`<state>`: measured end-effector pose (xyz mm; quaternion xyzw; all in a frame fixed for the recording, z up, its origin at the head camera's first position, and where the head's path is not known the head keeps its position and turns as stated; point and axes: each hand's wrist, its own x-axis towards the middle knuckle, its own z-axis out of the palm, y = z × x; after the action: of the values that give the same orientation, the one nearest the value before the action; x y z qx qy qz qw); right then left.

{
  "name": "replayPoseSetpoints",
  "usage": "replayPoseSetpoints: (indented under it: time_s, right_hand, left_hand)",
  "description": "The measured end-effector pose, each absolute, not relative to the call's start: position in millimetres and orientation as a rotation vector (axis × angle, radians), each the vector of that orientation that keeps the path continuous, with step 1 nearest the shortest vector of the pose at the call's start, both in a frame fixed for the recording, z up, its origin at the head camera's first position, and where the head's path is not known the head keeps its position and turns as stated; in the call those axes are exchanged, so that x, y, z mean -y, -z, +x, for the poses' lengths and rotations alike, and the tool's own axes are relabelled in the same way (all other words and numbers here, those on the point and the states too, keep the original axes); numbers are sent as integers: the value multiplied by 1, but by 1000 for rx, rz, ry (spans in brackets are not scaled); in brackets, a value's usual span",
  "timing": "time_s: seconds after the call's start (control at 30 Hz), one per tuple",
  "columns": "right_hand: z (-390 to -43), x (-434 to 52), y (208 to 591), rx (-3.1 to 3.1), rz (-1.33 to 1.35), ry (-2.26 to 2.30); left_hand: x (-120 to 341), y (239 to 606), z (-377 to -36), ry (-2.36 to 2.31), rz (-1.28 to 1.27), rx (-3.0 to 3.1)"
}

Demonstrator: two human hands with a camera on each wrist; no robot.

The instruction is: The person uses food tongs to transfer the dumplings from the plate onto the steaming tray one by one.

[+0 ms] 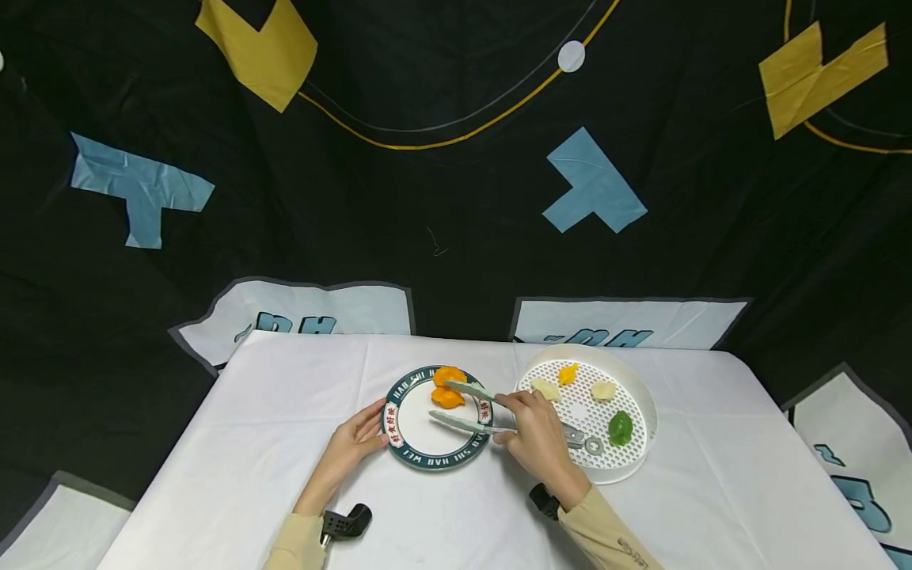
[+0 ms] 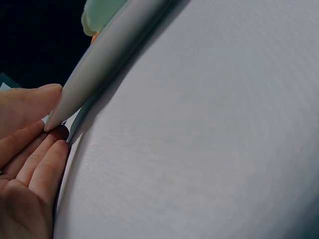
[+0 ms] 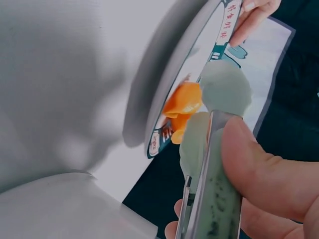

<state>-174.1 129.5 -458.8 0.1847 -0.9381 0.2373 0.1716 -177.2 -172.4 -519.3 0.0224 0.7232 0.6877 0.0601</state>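
Left hand: the left hand point(image 1: 352, 439) pinches the near edge of the green-rimmed plate point(image 1: 420, 419), thumb above and fingers beneath.
Right hand: the right hand point(image 1: 537, 431) is clamped round the tongs point(image 1: 456, 422), whose two arms stand spread apart over the plate, reaching towards the left hand.
Gap between hands: they're apart, with the plate lying between them.
Orange pieces: two orange pepper-like pieces point(image 1: 448, 386) sit on the plate, between the hands and farther from the person than the left fingertips; the tongs' far tip overlaps them, but I can't tell whether it touches.
White perforated tray: the tray point(image 1: 647, 416) lies on the right hand's outer side, partly below that hand and the tongs' hinge end.
On the tray: beyond the right hand, two pale yellow slices point(image 1: 603, 390) and a small yellow-orange piece point(image 1: 568, 374); to its outer side, a green piece point(image 1: 620, 427).
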Motion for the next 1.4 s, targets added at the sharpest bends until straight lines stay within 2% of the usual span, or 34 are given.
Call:
replayPoseSetpoints:
  time_s: [0.63, 1.0, 1.4]
  right_hand:
    - [-177, -129, 465, 2581, 499, -644]
    - [-168, -137, 449, 2488, 559, -712]
    - [-158, -168, 430, 2418, 555, -710]
  left_hand:
    - [173, 518, -176, -2114, 130, -2146]
    - [173, 520, -177, -2111, 131, -2162]
    - [174, 522, -177, -2112, 143, -2189]
